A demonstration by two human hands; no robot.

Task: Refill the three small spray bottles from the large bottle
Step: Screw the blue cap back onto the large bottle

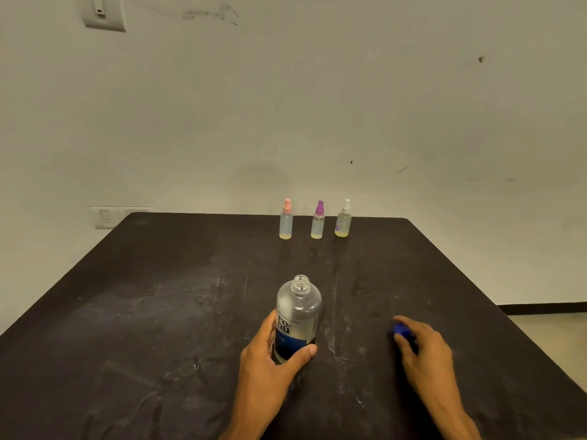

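Three spray bottles (317, 220) upright, well beyond large bottle (297, 315); left hand (270, 357) grips it, right hand (419, 347) pinches blue cap (401, 330).

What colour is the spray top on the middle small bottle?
Purple, on the middle spray bottle, seen in the head view.

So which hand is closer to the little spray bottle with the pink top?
Left. The left hand grips the large clear bottle with the blue label, below the small pink-capped spray bottle. The right hand is farther right, holding a blue cap.
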